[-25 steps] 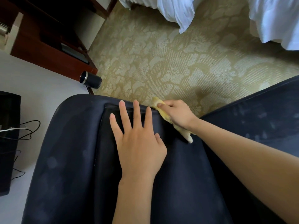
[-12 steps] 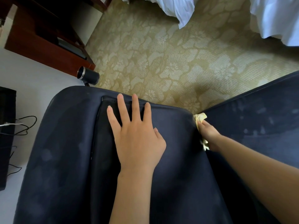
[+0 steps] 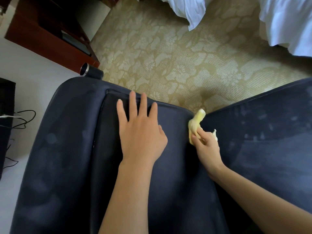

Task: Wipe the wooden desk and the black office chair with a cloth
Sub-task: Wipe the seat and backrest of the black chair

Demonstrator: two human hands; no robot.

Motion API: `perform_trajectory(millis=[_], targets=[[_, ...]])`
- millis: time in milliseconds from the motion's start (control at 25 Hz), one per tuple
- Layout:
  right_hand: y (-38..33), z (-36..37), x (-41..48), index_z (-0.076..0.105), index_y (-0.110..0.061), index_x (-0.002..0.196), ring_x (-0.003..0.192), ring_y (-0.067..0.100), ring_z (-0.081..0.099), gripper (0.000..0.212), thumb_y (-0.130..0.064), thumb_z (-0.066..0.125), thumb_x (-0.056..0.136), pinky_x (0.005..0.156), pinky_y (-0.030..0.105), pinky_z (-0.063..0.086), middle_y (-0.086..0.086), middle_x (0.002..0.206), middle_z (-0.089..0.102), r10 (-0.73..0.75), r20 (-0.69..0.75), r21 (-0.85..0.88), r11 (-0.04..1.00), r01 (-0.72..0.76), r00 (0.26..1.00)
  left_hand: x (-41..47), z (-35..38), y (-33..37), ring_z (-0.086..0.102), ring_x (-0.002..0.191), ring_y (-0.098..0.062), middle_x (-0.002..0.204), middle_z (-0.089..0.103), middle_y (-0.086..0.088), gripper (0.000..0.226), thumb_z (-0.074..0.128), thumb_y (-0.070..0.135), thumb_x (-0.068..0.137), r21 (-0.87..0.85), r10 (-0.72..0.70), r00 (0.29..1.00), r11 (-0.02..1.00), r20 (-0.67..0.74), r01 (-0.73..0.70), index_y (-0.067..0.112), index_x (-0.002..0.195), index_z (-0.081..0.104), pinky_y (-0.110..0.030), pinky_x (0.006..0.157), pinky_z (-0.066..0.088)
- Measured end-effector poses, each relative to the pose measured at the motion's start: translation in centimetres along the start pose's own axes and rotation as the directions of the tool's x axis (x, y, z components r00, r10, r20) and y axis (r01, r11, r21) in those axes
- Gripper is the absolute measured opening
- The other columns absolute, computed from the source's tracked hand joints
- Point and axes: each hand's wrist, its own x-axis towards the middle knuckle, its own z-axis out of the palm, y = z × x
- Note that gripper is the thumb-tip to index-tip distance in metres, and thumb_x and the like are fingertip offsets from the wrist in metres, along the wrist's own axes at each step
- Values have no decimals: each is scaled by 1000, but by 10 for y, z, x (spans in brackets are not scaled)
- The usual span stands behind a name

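Observation:
The black office chair (image 3: 70, 157) fills the lower half of the view, its padded surface dusty and smudged. My left hand (image 3: 141, 130) lies flat on it with fingers spread, near the far edge. My right hand (image 3: 206, 146) pinches a crumpled yellow cloth (image 3: 195, 124) and holds it in the crease where the padded part meets a second black padded panel (image 3: 263, 132) on the right. Part of the cloth is hidden under my fingers. A dark wooden piece of furniture (image 3: 38, 36) stands at the top left.
Patterned beige carpet (image 3: 168, 56) lies beyond the chair. White bedding (image 3: 283, 21) hangs at the top right. A black cylinder with a metal rim (image 3: 91, 71) sits by the chair's far left corner. Black cables (image 3: 22, 119) and a dark object are at the left, on a pale floor.
My right hand carried the cloth from the chair's far edge beside my left hand over to the right-hand crease, then slid a little back along it. My left hand stayed flat.

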Motion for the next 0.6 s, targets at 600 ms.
perform_trajectory(millis=[600], targets=[[14,-6,-30,47,-19,83,83,21,41,15,-8,50,93,81,31,32,0,86,42,-431,217,-207,856,473,876,-168,8,85,-3,146,-29,159,9,-8,68,52,26,87,-125,-214,976,968,33,217,14,149,25,-55,111,-13]])
